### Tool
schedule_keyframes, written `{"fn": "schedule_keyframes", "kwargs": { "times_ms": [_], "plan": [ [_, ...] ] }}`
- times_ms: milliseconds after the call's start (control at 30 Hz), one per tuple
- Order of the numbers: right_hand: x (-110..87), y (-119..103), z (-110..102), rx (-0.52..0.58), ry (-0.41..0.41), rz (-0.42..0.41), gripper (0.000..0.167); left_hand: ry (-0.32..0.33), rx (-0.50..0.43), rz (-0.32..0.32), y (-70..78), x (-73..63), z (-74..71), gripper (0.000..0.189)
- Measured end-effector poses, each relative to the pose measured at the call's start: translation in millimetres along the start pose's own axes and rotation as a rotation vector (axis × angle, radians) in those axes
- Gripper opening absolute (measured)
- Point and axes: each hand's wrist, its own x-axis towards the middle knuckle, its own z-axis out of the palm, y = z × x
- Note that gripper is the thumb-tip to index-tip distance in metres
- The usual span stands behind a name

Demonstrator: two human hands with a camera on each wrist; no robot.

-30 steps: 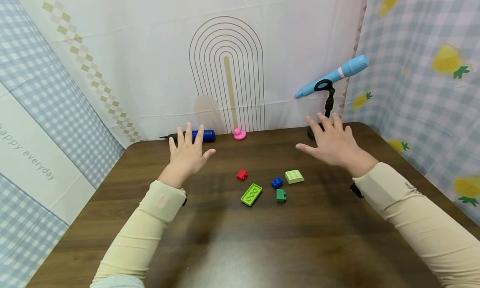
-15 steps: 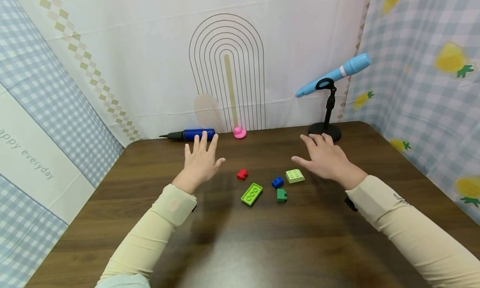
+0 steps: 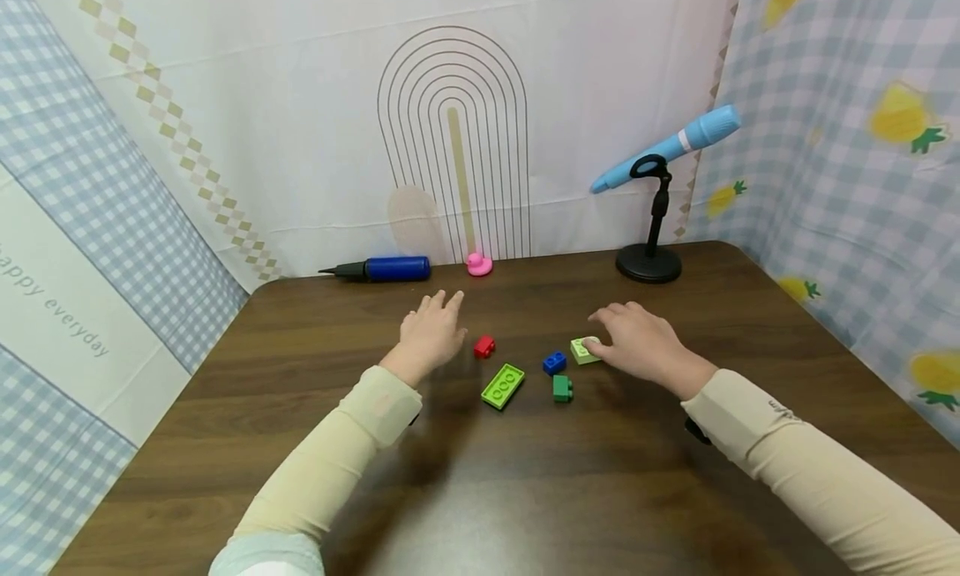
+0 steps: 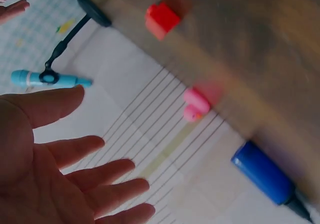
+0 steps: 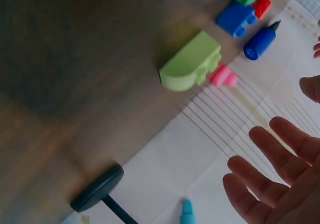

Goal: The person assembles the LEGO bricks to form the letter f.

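My left hand (image 3: 432,336) hovers just left of a small red toy brick (image 3: 484,347), fingers spread and holding nothing. Above the pale green brick (image 3: 582,351) is my right hand (image 3: 637,341), its thumb overlapping that brick in the head view. In the right wrist view the same pale green brick (image 5: 191,63) shows a curved side, apart from the relaxed fingers (image 5: 280,154). Between the hands lie a blue brick (image 3: 554,363), a dark green brick (image 3: 562,388) on its side and a long lime green brick (image 3: 503,386).
At the back edge of the wooden table (image 3: 480,493) lie a blue hand pump (image 3: 397,268) with a black nozzle and a pink toy duck (image 3: 479,264). A black stand (image 3: 649,262) carries a light blue toy microphone (image 3: 667,152) at back right. Printed cloth hangs behind.
Both hands have come down and inward toward the bricks, the left moving right to the red brick, the right moving left over the pale green one. The bricks have stayed put.
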Motion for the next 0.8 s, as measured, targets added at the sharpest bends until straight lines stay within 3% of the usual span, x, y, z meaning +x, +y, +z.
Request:
{"fn": "schedule_keyframes", "kwargs": {
  "times_ms": [467,800],
  "plan": [
    [-5.6,-18,19,0.005,-0.1,-0.1,0.03,-0.11,-0.023,0.154,25.5,22.8,30.7,0.026],
    [-4.1,-27,28,0.005,-0.176,-0.154,0.032,-0.126,0.007,0.129,27.7,31.4,41.5,0.016]
  ]
}}
